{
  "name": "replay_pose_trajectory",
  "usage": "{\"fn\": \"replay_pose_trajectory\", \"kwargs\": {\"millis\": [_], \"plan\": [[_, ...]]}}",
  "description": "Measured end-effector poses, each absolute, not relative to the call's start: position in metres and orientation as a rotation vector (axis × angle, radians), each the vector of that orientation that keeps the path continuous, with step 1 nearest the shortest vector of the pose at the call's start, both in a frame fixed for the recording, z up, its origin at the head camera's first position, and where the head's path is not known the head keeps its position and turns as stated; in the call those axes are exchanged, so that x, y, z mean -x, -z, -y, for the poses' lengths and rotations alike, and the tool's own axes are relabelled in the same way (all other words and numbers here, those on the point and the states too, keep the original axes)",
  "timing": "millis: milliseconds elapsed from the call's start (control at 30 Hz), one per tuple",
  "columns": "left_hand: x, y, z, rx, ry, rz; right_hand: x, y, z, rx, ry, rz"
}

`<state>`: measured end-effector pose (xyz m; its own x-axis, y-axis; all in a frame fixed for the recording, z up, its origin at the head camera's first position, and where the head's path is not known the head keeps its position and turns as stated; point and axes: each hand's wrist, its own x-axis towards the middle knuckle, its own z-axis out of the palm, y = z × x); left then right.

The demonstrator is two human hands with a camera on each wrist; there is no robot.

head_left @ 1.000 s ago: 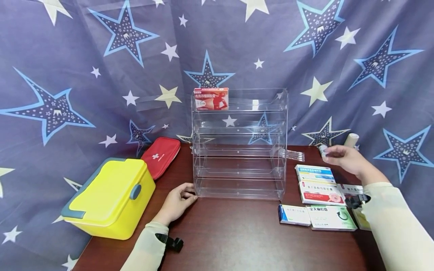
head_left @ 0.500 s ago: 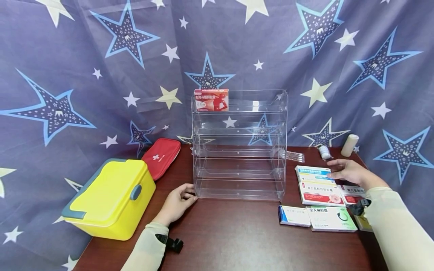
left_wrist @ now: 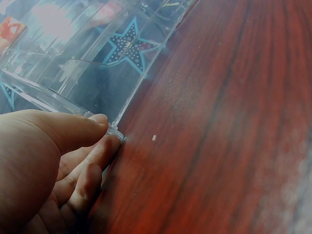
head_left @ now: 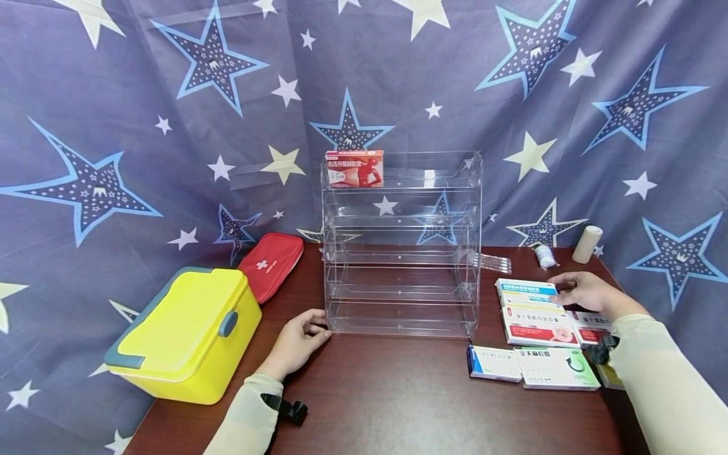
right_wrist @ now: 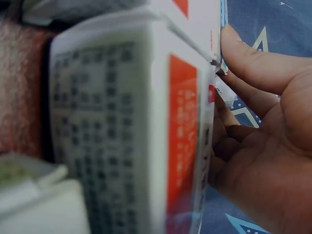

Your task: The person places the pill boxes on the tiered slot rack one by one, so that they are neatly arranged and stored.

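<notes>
My left hand (head_left: 296, 341) holds the lower left front corner of a clear plastic display rack (head_left: 399, 327), thumb above and fingers beneath the corner (left_wrist: 114, 131) in the left wrist view. A red medicine box (head_left: 355, 169) stands at the left of the rack's top tier. Over on the right, my right hand (head_left: 588, 294) grips the right end of a blue-and-white medicine box (head_left: 526, 289), its thumb (right_wrist: 243, 53) against the box edge. Just in front lies a red-and-white medicine box (head_left: 540, 325), which fills much of the right wrist view.
Nearer me lie a green-and-white box (head_left: 554, 368) and a small blue-and-white box (head_left: 493, 363). Behind the right hand are a wrapped white roll (head_left: 545, 256), a beige roll (head_left: 587, 244) and clear-wrapped swabs (head_left: 495, 263). A yellow case (head_left: 188, 335) and red first-aid pouch (head_left: 270, 265) sit left.
My right hand has come away from the wrapped white roll, toward me, and closed on the end of the blue-and-white box. The left hand stays at the rack's corner.
</notes>
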<state>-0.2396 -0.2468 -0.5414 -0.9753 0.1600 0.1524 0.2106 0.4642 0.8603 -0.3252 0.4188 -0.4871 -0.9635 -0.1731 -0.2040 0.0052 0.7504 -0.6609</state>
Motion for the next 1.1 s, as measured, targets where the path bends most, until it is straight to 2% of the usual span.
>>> {"fn": "replay_pose_trajectory", "kwargs": {"millis": [1100], "plan": [[0.2378, 0.5404, 0.2429, 0.29, 1.579, 2.621, 0.32, 0.484, -0.412, 0.084, 1.133, -2.715]]}}
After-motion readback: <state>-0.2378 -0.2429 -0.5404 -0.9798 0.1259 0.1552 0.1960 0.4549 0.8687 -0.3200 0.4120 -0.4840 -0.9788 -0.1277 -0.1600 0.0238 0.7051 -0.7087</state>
